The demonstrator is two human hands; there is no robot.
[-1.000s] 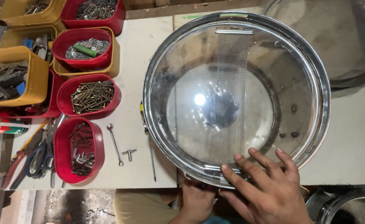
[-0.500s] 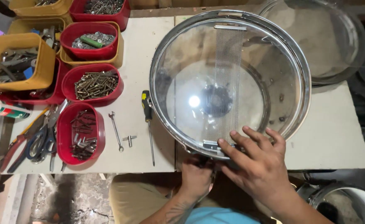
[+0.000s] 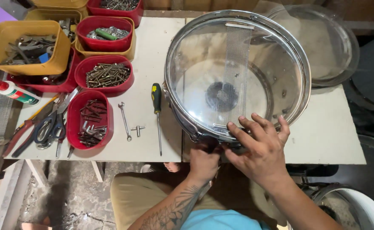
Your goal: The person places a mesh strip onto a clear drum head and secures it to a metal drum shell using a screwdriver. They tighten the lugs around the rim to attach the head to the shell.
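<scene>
A chrome snare drum (image 3: 238,72) with a clear head and a strip of snare wires lies on the white table (image 3: 331,132). My right hand (image 3: 261,149) rests flat on the near part of the clear head, fingers spread. My left hand (image 3: 204,162) is curled at the near side of the drum shell, under the rim; I cannot see what its fingers grip. A screwdriver (image 3: 157,110) with a black and yellow handle lies just left of the drum.
Red and yellow bins (image 3: 104,76) of screws and hardware stand at the left. A small wrench (image 3: 124,120), a drum key (image 3: 138,130), scissors and pliers (image 3: 46,125) and a glue bottle (image 3: 14,91) lie near them. A second clear drum hoop (image 3: 336,47) sits behind right.
The view has moved lower and the drum now sits nearer the table's front edge. My right hand stays on the head; my left hand has come up to the drum's near side.
</scene>
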